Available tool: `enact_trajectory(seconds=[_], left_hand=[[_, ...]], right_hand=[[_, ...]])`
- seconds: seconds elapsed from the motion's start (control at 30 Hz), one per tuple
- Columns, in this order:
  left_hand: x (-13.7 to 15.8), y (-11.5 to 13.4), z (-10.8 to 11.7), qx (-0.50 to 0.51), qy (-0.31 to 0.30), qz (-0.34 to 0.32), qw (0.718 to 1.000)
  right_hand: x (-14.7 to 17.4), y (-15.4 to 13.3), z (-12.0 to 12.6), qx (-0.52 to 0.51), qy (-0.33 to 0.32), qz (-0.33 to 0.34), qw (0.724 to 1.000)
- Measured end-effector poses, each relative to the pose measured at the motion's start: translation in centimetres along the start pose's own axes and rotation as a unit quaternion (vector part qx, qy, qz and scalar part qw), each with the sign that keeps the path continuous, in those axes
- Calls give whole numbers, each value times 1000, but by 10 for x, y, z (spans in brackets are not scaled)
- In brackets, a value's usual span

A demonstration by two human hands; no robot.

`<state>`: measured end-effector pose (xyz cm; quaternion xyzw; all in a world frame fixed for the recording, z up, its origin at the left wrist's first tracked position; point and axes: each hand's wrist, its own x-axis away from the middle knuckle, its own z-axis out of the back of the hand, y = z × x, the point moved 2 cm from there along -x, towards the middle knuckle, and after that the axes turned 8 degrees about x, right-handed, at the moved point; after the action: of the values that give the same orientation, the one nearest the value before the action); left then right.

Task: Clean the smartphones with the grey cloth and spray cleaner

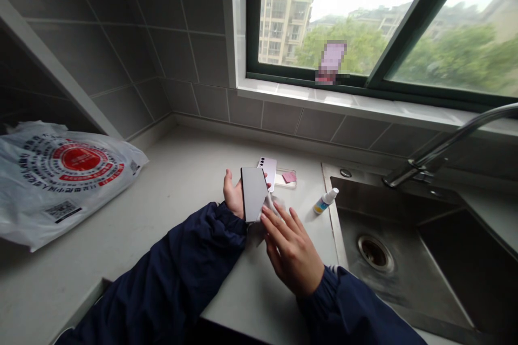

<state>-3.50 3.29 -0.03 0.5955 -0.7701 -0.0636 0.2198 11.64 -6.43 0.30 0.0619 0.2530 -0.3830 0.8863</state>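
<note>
Smartphone (253, 194), its pale grey face turned up and its long edges dark, lies in the left hand (233, 198), raised over the near part of the kitchen countertop (182, 167). That hand is half curled from beneath: fingertips show past the far-right edge, while the thumb sticks up apart from the left side. The right hand (293, 252) is just beside the phone's lower right corner, palm down, fingers nearly straight and a little spread, with a thin whitish wipe (277, 200) at their tips; whether the thumb pinches it I cannot tell.

Just behind the left hand, a lilac phone (268, 168) rests camera side up. Next to it is a clear phone case (290, 187) with a pink slip (289, 177) on it. Farther right, a small white-capped spray bottle (325, 201) stands near the edge of the stainless-steel sink (404, 267). Well to the left sits a printed white plastic bag (36, 215).
</note>
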Motion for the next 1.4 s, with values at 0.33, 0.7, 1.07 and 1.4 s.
enact_trajectory(seconds=[0.33, 0.7, 1.07, 1.4], left_hand=[[9, -12, -6, 13, 3, 71, 997], [7, -7, -5, -3, -9, 51, 999], [8, -15, 6, -36, 10, 68, 997], [9, -5, -8, -15, -11, 1, 1000]], right_hand=[[-17, 3, -20, -63, 21, 56, 996], [-14, 21, -20, -108, 61, 65, 990], [-17, 1, -22, -105, 80, 57, 990], [-9, 23, -24, -111, 98, 44, 988]])
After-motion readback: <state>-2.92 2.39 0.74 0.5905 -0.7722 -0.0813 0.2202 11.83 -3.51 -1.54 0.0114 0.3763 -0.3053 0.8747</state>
